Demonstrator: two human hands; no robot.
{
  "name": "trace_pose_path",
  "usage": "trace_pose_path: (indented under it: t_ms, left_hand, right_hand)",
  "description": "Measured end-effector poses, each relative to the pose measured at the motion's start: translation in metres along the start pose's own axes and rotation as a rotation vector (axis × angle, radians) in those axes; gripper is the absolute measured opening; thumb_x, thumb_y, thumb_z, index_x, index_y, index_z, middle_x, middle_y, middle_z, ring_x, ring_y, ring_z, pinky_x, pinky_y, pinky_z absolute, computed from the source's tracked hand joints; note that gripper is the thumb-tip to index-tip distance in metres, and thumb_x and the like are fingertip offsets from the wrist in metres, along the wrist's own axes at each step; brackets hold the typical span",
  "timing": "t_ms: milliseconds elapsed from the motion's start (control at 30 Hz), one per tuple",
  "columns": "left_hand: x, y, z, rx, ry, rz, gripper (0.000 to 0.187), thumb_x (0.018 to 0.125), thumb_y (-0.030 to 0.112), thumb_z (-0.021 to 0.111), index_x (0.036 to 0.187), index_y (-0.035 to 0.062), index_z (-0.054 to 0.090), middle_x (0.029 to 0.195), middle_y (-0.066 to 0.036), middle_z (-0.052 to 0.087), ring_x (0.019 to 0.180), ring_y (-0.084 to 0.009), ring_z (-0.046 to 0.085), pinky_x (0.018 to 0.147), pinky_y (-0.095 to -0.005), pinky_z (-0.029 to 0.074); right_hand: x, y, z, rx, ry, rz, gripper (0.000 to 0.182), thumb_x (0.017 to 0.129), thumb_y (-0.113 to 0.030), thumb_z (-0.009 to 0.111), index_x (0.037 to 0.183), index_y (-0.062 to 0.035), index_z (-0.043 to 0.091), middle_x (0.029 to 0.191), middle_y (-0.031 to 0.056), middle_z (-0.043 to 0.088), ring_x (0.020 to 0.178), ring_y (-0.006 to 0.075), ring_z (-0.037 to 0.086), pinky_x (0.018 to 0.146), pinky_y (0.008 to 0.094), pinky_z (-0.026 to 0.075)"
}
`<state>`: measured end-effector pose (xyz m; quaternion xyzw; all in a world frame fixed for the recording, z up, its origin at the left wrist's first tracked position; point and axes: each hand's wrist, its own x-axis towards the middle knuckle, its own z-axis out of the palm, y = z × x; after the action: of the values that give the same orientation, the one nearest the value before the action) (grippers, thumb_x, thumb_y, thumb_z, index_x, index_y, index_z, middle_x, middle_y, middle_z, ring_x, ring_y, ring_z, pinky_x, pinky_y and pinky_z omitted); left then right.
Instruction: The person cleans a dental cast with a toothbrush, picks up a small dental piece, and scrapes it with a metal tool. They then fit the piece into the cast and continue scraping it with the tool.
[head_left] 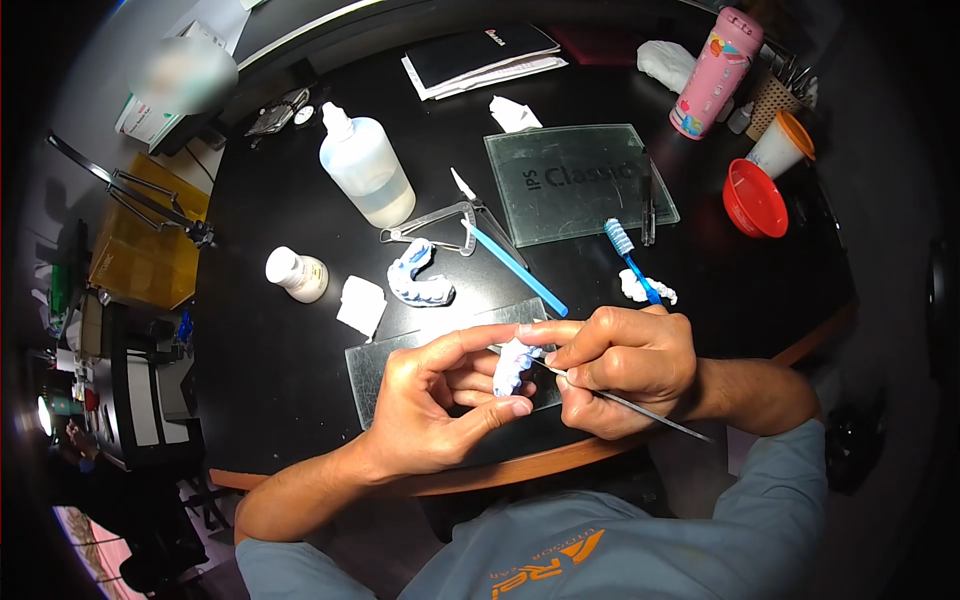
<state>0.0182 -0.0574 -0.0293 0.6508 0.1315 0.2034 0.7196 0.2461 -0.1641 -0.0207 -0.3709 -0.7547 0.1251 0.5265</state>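
Observation:
My left hand (432, 400) holds a small white-and-bluish dental cast piece (512, 368) between thumb and fingers, above the table's front edge. My right hand (625, 365) grips a thin metal carving tool (650, 412) like a pen, its tip against or very close to the cast's right side. The fingers partly hide the cast and the tool's tip. Under both hands lies a dark rectangular slab (368, 385). Beyond it a horseshoe-shaped dental cast (420, 280) rests on the table, beside a folded white tissue (361, 306).
A squeeze bottle (368, 170), a small white bottle (297, 274), a caliper (430, 222) and a blue stick (515, 268) lie beyond the hands. Farther right are a glass plate (560, 190), a blue toothbrush (630, 255), a red bowl (754, 200) and a pink flask (715, 75).

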Motion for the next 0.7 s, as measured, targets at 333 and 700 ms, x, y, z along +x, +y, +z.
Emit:
trace_pose_path:
  t_ms: [333,700]
  left_hand:
    - [0.0000,-0.0004,0.0002,0.016,-0.005,-0.015,0.056,0.093,-0.010,0.077,0.145,-0.0050,0.057,0.107,-0.013,0.077,0.105,-0.0172,0.077,0.092,-0.0274,0.064]
    - [0.0012,0.0045,-0.0022,0.084,0.012,0.002,0.056,0.089,-0.005,0.084,0.141,-0.0055,0.062,0.104,-0.015,0.079,0.097,-0.0168,0.078,0.087,-0.0293,0.066]
  right_hand:
    - [0.0010,-0.0023,-0.0029,-0.046,-0.041,0.022,0.012,0.078,0.007,0.076,0.077,0.0036,0.064,0.087,0.0176,0.072,0.097,0.0402,0.080,0.079,0.0382,0.071]
    - [-0.0006,-0.0014,0.0007,-0.002,-0.015,0.031,0.012,0.079,0.011,0.075,0.083,0.0038,0.066,0.088,0.0160,0.071,0.098,0.0397,0.080,0.085,0.0393,0.070]
